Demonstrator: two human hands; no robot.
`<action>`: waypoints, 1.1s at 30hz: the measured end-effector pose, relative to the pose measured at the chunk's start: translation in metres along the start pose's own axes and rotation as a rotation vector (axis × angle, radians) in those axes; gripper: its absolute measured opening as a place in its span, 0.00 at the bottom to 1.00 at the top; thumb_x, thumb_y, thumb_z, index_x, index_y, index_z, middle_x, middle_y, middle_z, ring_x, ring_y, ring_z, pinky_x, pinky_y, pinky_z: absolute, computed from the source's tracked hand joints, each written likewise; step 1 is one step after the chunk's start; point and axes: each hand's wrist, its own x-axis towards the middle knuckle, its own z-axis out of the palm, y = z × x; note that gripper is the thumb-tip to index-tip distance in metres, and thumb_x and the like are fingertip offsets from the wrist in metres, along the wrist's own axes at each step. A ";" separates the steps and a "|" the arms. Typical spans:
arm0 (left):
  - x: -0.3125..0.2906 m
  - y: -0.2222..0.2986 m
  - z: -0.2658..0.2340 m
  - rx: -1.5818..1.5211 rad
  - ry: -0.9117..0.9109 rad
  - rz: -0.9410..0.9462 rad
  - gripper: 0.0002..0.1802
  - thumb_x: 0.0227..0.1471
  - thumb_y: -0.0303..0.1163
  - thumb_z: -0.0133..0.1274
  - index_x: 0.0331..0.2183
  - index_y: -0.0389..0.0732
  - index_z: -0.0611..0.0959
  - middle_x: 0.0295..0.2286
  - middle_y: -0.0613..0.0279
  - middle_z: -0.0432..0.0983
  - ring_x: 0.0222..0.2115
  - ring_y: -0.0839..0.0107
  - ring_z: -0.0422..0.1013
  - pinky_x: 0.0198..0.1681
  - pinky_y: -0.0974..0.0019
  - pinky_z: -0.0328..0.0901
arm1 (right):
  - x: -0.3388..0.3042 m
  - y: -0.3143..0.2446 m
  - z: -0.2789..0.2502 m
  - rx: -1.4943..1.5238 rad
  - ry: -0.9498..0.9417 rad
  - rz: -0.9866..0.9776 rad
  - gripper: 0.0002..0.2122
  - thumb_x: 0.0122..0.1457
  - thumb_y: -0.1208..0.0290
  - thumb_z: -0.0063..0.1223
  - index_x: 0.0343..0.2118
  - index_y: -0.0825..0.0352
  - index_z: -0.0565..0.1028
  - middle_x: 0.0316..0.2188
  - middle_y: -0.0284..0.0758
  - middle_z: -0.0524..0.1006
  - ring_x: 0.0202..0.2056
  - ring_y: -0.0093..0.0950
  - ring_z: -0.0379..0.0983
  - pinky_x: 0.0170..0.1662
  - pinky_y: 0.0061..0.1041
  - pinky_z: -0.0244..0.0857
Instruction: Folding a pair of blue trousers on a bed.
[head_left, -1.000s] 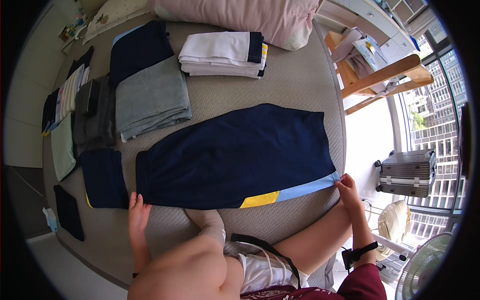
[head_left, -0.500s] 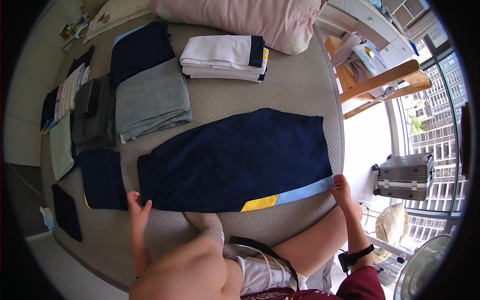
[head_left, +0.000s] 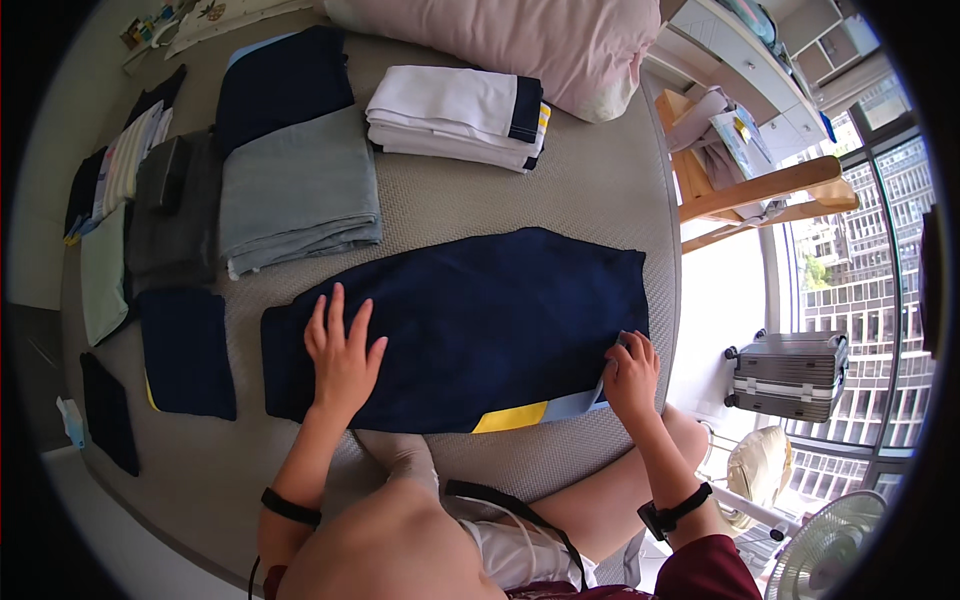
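Observation:
A pair of navy shorts (head_left: 500, 310) lies doubled lengthwise on the bed in front of me, the gathered waistband at the left. A yellow and light-blue stripe runs along the near edge. My left hand (head_left: 343, 360) rests on the shorts beside the waistband, its fingers spread. At the right end, my right hand (head_left: 632, 380) pinches the hem corner of the shorts. That corner is lifted and turned inward, and part of the light-blue stripe hides behind the fingers.
Around the bed (head_left: 430, 215) lie folded grey cloth (head_left: 300, 190), white garments (head_left: 450, 105), a navy piece (head_left: 190, 355), a dark grey pile with a black case (head_left: 168, 175), and a pink pillow (head_left: 520, 40). Beyond the right edge are a wooden chair (head_left: 765, 190), suitcase (head_left: 785, 370) and fan (head_left: 825, 550).
My left hand has moved from the near waistband corner up onto the shorts and spread out. My right hand has brought the hem corner inward and slightly away from me.

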 end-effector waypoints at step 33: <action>0.007 -0.005 0.007 -0.026 0.003 0.029 0.27 0.48 0.42 0.53 0.51 0.47 0.71 0.55 0.51 0.56 0.57 0.48 0.49 0.55 0.40 0.42 | -0.014 -0.041 0.014 0.166 -0.043 -0.038 0.24 0.48 0.63 0.50 0.50 0.63 0.67 0.60 0.48 0.52 0.61 0.55 0.39 0.56 0.64 0.25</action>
